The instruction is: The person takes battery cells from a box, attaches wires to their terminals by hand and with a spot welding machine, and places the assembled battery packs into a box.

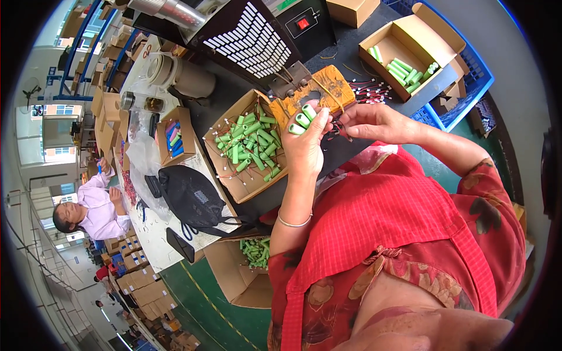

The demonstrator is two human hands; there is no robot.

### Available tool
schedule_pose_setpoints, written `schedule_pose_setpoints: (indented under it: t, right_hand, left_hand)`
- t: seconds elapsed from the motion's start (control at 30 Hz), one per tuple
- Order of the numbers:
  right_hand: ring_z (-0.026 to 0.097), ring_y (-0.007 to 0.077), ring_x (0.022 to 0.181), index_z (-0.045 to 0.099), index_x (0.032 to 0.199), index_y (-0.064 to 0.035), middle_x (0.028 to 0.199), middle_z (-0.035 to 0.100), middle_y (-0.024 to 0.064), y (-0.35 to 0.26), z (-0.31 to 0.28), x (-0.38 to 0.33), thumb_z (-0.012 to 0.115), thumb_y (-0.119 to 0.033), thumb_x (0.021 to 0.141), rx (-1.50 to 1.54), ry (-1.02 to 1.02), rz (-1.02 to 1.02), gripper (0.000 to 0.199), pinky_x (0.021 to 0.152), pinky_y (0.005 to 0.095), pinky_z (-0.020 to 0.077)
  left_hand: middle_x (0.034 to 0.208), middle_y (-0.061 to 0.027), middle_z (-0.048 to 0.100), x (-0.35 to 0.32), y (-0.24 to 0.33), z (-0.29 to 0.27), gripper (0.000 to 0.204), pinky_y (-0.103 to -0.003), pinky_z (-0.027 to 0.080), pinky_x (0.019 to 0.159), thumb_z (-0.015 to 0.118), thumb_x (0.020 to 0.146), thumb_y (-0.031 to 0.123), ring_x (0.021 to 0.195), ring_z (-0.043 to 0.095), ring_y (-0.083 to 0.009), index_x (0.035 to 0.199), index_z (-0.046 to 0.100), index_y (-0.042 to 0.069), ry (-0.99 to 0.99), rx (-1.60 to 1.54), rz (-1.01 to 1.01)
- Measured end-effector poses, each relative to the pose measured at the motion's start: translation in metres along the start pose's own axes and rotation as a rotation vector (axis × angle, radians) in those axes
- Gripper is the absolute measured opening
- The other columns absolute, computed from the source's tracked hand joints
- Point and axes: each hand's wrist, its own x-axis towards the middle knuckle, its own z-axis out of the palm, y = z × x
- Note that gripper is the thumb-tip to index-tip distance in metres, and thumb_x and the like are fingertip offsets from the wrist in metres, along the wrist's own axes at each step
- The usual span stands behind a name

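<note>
My left hand (304, 153) is closed around three green cylindrical battery cells (302, 120), their ends turned up toward me. Beside it, my right hand (380, 124) has its fingers bent around thin dark and red wire leads (338, 131), partly hidden by the fingers. Both hands are close together in front of a worn orange block (336, 85) at the foot of a black machine (249, 41) with a slotted panel. To the left, a cardboard box (239, 190) holds many green cells with wires attached. More red and black leads with white connectors (370, 91) lie right of the block.
An open carton (410, 32) with green cells sits by a blue crate (483, 76) at the far right. Leftward are a black bag (193, 196), a phone (180, 244), a small box of coloured cells (188, 153) and a jar (142, 102). A co-worker (96, 202) sits across the table.
</note>
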Motion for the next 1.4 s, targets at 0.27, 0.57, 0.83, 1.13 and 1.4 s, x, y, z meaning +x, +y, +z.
schedule_pose_setpoints:
  t: [0.27, 0.57, 0.83, 1.13, 1.4]
  right_hand:
    - [0.043, 0.0024, 0.052, 0.06, 0.085, -0.0039, 0.061, 0.05, -0.0028, -0.018, -0.005, 0.036, 0.055, -0.027, 0.087, -0.056, 0.2, 0.102, 0.024, 0.046, 0.0168, 0.0353]
    - [0.043, 0.004, 0.049, 0.06, 0.078, -0.0016, 0.056, 0.048, -0.0025, -0.03, -0.017, 0.066, 0.054, -0.025, 0.088, -0.131, 0.02, 0.172, 0.026, 0.045, 0.02, 0.0359]
    - [0.046, 0.0047, 0.049, 0.058, 0.075, -0.0003, 0.055, 0.048, -0.0017, -0.03, -0.018, 0.072, 0.053, -0.027, 0.087, -0.183, 0.014, 0.156, 0.03, 0.046, 0.0206, 0.0386]
    - [0.054, 0.0066, 0.062, 0.064, 0.088, 0.0002, 0.07, 0.06, 0.0019, -0.031, -0.031, 0.041, 0.061, -0.021, 0.083, -0.33, -0.202, 0.038, 0.022, 0.056, 0.0221, 0.0453]
    - [0.059, 0.0251, 0.067, 0.06, 0.083, 0.0004, 0.075, 0.059, 0.012, -0.02, -0.015, 0.045, 0.06, -0.01, 0.08, -0.501, -0.105, -0.52, 0.011, 0.062, 0.0313, 0.0479]
  left_hand:
    - [0.076, -0.003, 0.058, 0.018, 0.013, -0.014, 0.025, -0.021, 0.042, 0.056, 0.071, 0.07, 0.006, 0.063, 0.052, -0.0069, 0.093, 0.064, -0.002, 0.032, 0.771, 0.498]
    - [0.08, -0.0023, 0.063, 0.037, 0.012, -0.019, 0.027, -0.019, 0.044, 0.062, 0.069, 0.073, 0.003, 0.069, 0.053, -0.0039, 0.098, 0.062, -0.004, 0.018, 0.924, 0.467]
    - [0.071, 0.0003, 0.06, 0.041, 0.015, -0.018, 0.024, -0.019, 0.042, 0.057, 0.068, 0.073, 0.005, 0.064, 0.05, -0.0029, 0.095, 0.064, -0.002, 0.014, 0.982, 0.491]
    - [0.066, 0.0, 0.058, 0.016, 0.037, -0.017, 0.021, -0.015, 0.035, 0.047, 0.068, 0.076, 0.01, 0.053, 0.046, -0.001, 0.093, 0.063, -0.002, -0.051, 0.529, 0.01]
    - [0.087, -0.0136, 0.063, 0.023, 0.036, -0.034, 0.021, -0.014, 0.033, 0.043, 0.065, 0.077, 0.003, 0.053, 0.046, -0.0033, 0.097, 0.057, 0.003, -0.172, 0.156, -0.004]
